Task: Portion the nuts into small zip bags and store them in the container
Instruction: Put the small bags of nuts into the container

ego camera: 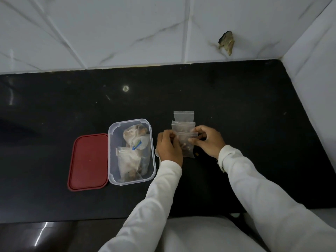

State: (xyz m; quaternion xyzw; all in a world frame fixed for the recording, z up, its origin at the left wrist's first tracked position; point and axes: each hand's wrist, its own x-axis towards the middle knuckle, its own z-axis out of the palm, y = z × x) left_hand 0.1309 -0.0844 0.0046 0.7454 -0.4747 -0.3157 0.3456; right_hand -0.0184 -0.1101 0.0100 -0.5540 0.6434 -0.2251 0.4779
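A small clear zip bag (pixel 187 145) with brown nuts in its lower part stands on the black counter. My left hand (pixel 169 148) pinches its top left corner and my right hand (pixel 209 140) pinches its top right edge. Behind it lie two more small zip bags (pixel 183 120), overlapping. To the left, a clear plastic container (pixel 113 171) stands without its lid and holds a larger tied bag of nuts with a blue clip (pixel 136 144) and a filled zip bag (pixel 128 160). One loose nut (pixel 196 153) lies beside the held bag.
A red lid (pixel 88 161) lies flat just left of the container. The black counter (pixel 245 106) meets a white tiled wall (pixel 145 33) at the back and right. The tile has a broken hole (pixel 226 42). The counter's front edge runs near my body.
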